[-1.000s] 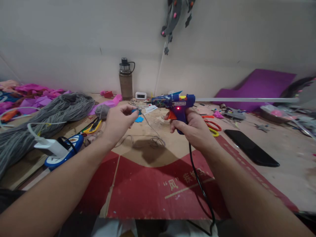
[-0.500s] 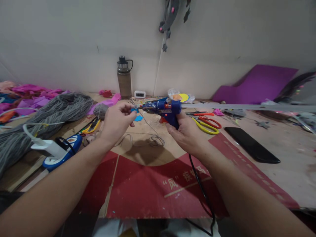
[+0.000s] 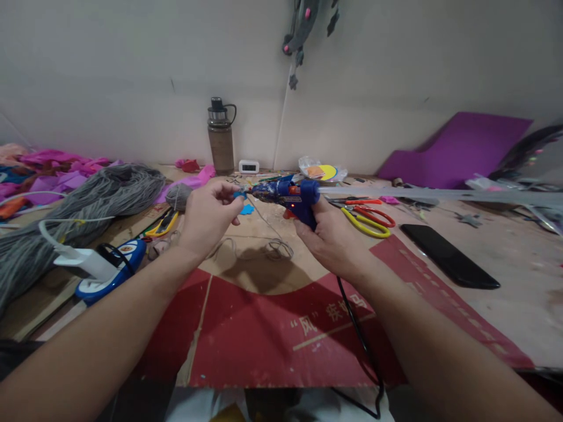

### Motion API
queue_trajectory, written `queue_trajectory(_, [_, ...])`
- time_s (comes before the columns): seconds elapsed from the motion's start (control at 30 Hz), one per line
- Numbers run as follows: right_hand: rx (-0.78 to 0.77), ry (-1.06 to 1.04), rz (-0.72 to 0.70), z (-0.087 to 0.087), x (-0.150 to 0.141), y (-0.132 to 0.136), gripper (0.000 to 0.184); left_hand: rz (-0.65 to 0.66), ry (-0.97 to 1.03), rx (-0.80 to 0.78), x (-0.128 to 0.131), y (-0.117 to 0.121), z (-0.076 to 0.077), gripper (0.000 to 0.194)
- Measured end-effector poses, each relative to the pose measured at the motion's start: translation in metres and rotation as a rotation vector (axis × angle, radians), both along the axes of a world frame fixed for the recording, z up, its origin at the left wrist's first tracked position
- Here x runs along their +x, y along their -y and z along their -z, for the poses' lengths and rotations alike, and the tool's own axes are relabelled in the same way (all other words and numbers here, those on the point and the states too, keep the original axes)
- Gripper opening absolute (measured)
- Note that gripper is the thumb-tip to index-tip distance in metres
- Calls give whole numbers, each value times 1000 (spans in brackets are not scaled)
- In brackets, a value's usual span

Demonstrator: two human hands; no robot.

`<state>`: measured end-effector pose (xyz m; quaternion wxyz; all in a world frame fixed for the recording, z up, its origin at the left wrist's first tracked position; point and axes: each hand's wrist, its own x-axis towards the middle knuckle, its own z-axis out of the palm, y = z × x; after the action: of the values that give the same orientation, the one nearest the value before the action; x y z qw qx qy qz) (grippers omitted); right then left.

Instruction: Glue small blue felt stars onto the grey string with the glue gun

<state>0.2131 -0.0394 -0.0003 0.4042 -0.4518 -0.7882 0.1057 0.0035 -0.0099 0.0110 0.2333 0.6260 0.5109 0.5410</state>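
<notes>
My right hand (image 3: 329,234) is wrapped round the handle of a blue hot glue gun (image 3: 303,206), whose nozzle points left. A long translucent glue stick (image 3: 396,193) runs out of its back. My left hand (image 3: 211,214) is closed in a pinch on a small blue piece (image 3: 240,194), mostly hidden by the fingers, and the nozzle tip is at it; contact cannot be made out. Just below shows another blue piece with a scalloped edge (image 3: 247,209). A thin grey cord (image 3: 280,251) trails from near the nozzle to loose loops on the cardboard.
Red-printed cardboard (image 3: 264,340) covers the front. Left are grey yarn (image 3: 118,190), a box cutter (image 3: 163,224) and a blue power strip (image 3: 132,258). Scissors (image 3: 367,224) and a black phone (image 3: 448,256) lie right. A bottle (image 3: 220,143) stands behind. The gun's black cable (image 3: 358,328) hangs frontward.
The glue gun has shifted slightly left, its nozzle closer to the blue piece in my left hand. My left hand has barely moved.
</notes>
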Motion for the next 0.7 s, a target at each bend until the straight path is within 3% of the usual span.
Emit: queue_trajectory(0.7, [44, 10, 13, -2, 2, 1, 30, -21, -70, -14, 0, 0, 0, 11])
